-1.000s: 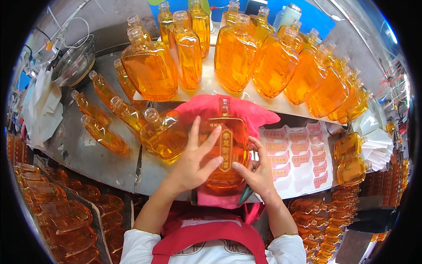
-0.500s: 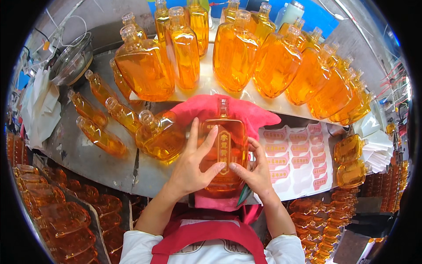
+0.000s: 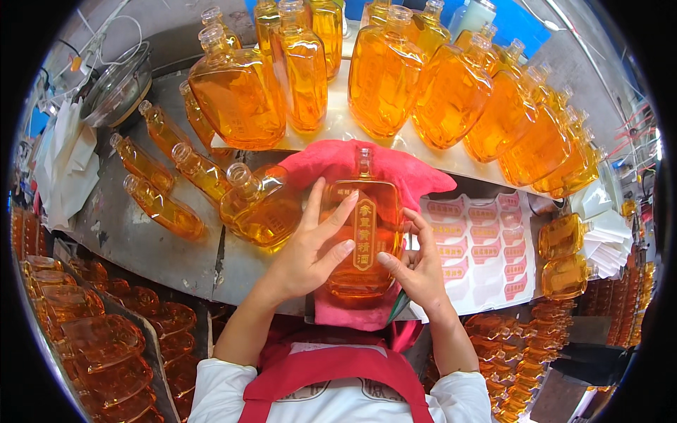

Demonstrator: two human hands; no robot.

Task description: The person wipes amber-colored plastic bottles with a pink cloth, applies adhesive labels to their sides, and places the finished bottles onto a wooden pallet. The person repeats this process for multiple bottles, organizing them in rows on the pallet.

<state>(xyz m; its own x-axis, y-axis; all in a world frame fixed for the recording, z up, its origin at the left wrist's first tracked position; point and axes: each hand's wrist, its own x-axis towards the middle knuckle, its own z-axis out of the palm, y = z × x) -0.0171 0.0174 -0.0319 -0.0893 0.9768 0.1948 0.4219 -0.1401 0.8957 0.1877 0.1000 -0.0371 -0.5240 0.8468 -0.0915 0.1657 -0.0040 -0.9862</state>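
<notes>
A flat amber bottle [image 3: 337, 275] lies on a pink cloth [image 3: 423, 180] in front of me, its clear neck pointing away. A long gold-edged label [image 3: 364, 236] runs down the middle of its face. My left hand [image 3: 307, 247] rests at the bottle's left side, open, with fingers spread over the glass and the thumb beside the label. On the other side my right hand [image 3: 416, 264] grips the bottle's edge, thumb on the front and fingers at the side. Below that palm shows a thin dark-green edge [image 3: 398, 307] of something I cannot make out.
Filled amber bottles [image 3: 384, 77] stand along a raised shelf at the back. Several smaller bottles [image 3: 162, 208] lean on the metal table at left, near a glass bowl [image 3: 116, 84]. Right of the cloth is a sheet of pink labels [image 3: 479, 247]. Racked bottles [image 3: 106, 352] fill both lower sides.
My thumbs have moved apart, off the lower part of the label, so that it shows fully. The whole view has shifted slightly; the bottle stays on the cloth.
</notes>
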